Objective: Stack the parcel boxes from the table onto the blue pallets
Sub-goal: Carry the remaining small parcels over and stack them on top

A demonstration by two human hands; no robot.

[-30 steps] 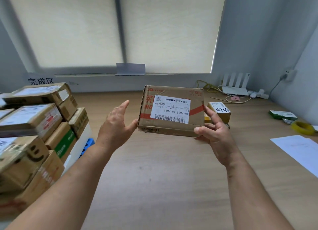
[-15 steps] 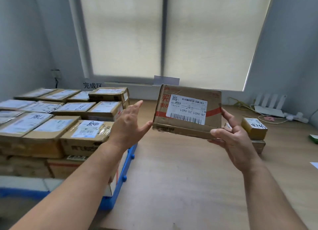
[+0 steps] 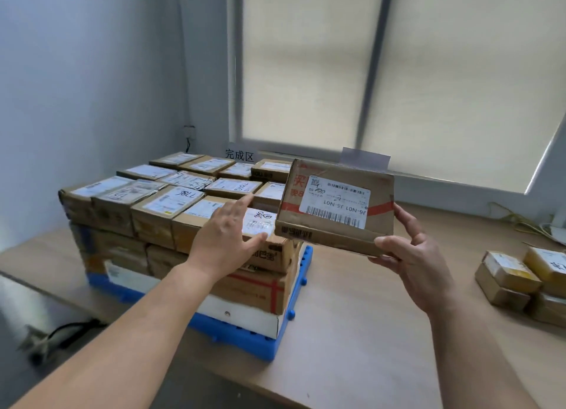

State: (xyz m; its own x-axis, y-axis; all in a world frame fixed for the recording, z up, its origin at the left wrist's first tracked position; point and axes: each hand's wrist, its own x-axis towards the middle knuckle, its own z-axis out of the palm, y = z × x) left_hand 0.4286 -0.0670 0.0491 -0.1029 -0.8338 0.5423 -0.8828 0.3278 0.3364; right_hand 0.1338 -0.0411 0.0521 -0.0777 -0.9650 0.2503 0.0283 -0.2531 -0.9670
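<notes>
While our right hand [image 3: 413, 255] pinches the parcel box [image 3: 333, 206] by its near corner, clear above the desk [image 3: 367, 347] beside the stack [image 3: 165, 206] on the blue pallet [image 3: 245, 338], our left hand [image 3: 226, 237] hovers, fingers straight, probably to guide it down.

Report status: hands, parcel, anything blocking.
Right hand grips flat brown cardboard parcel box, raised. Left hand open over stacked cardboard parcels on blue plastic pallet. Nothing between box and stack.

Small boxes [image 3: 508, 274] are cut off at the right edge.
</notes>
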